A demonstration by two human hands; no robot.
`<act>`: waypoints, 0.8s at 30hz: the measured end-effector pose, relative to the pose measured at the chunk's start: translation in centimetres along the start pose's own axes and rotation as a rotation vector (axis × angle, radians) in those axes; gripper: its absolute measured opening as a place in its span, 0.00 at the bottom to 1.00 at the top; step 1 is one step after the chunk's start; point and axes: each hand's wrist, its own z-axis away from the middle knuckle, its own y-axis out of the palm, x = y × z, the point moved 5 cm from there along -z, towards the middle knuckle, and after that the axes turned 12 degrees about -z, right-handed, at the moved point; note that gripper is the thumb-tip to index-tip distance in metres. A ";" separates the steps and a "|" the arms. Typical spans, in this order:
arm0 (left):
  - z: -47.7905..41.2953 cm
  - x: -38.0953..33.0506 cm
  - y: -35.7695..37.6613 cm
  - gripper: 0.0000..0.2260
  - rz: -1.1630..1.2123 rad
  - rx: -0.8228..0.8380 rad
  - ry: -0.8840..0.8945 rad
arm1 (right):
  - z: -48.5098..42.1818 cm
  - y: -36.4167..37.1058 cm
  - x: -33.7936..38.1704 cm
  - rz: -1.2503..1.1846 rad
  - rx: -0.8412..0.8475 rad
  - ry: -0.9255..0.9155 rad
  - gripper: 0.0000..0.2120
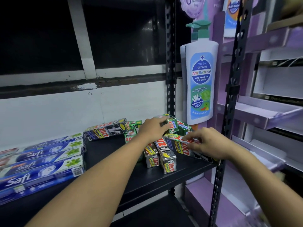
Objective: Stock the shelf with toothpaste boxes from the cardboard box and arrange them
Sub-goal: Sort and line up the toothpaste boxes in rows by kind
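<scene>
The Zact boxes lie in a jumble at two o'clock on the shelf [147, 182], some lengthwise, some crosswise. The cardboard box is out of sight. The left hand [152, 129] reaches to one o'clock and curls its fingers over a green box [172, 123] at the back of the heap. The thumb is hidden, so I can only guess how firm that hold is. The right hand [209, 142], at three o'clock, pinches the top edge of a tilted Smokers box [180, 145] between fingertips and thumb.

To do this well, I'd sort by colour. Lift the green box clear rather than drag it through the heap. Then lay the Smokers box square beside the black pair [161, 155] at the heap's six o'clock, labels forward, as tidy as the Safi boxes [42, 161] at nine o'clock.
</scene>
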 end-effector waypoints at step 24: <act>10.4 6.6 -0.4 0.23 0.210 -0.107 -0.158 | 1.0 2.1 5.3 -0.127 -0.373 -0.147 0.13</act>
